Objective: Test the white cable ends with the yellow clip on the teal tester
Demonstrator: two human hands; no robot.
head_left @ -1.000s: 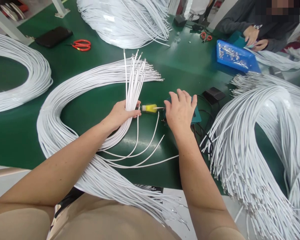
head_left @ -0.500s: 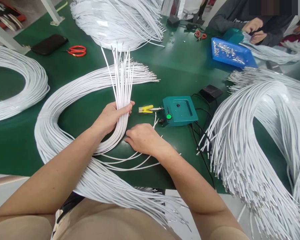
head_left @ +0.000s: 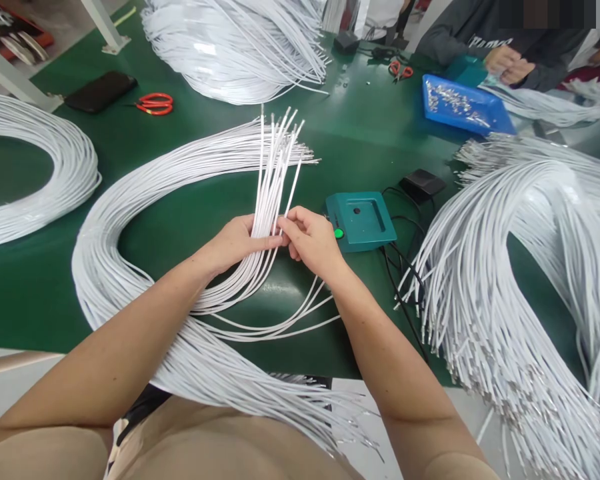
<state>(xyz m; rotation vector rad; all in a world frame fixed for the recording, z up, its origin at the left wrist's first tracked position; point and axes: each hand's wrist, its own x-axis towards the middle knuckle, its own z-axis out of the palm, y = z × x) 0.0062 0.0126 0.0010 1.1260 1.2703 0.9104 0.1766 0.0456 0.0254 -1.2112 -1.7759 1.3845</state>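
My left hand [head_left: 237, 241] grips a bunch of white wires [head_left: 273, 175] whose stripped ends fan upward, pulled from a large looped white wire bundle [head_left: 130, 207] on the green table [head_left: 375, 140]. My right hand [head_left: 310, 241] pinches one wire at the right edge of that bunch, right beside my left thumb. A few loose wires [head_left: 290, 323] curve on the table below my hands. A teal box [head_left: 363, 220] with a green button sits just right of my right hand.
More white wire coils lie at far left [head_left: 35, 180], top centre [head_left: 240, 47] and right [head_left: 520, 267]. Red scissors [head_left: 153, 103] and a black case [head_left: 100, 91] lie top left. A blue tray [head_left: 463, 107] of metal parts sits before another person's hands [head_left: 505, 65]. Black foot pedal [head_left: 423, 185] and cables.
My right hand left the teal box, dropped to the loose wires on the table, then rose to the bunch with one wire. The bunch tilted left, then back right.
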